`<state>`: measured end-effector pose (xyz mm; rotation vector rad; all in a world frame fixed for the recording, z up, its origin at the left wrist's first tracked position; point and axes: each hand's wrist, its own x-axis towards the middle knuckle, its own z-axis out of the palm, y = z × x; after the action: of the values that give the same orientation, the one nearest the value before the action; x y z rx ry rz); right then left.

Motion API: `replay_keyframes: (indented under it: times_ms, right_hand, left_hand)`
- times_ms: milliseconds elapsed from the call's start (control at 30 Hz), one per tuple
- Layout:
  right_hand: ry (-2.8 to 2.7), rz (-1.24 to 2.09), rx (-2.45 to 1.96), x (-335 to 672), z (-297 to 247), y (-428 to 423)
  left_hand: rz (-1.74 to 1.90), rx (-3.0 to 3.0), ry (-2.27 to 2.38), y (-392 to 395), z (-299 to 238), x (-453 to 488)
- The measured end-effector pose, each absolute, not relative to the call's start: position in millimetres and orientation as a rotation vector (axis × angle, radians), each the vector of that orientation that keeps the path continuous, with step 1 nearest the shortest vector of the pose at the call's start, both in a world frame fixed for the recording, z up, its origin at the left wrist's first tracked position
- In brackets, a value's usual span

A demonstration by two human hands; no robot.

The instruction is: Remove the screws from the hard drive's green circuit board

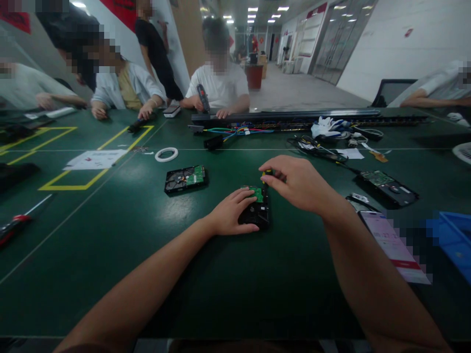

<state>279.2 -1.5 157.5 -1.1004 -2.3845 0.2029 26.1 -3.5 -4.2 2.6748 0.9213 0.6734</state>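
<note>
A hard drive (262, 215) lies on the green table in front of me, its green circuit board (257, 194) facing up. My left hand (235, 213) spans its left side, fingers over the board and thumb along the near edge, holding it against the tabletop. In my right hand (294, 181) is a small screwdriver (267, 173) with a yellow and black handle, pinched between thumb and fingers. Its shaft points down at the drive's right edge by the board; the tip's exact contact is too small to make out. A second hard drive (186, 179) lies beyond my left hand.
To the right lie another hard drive (386, 187), a phone (393, 245) and a blue bin (456, 240). White gloves (327, 127), cables and a long black rail stand farther back. A red screwdriver (16, 226) is left, a tape roll (166, 155) ahead. Several people sit across the table.
</note>
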Motion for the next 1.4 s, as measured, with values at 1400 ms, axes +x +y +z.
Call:
replay_keyframes:
  times_ms: [1400]
  right_hand:
    - [-2.431,0.142,-1.109,285.7,157.4,2.3]
  left_hand:
    - [0.652,2.689,0.921,-2.9,-3.6,23.9]
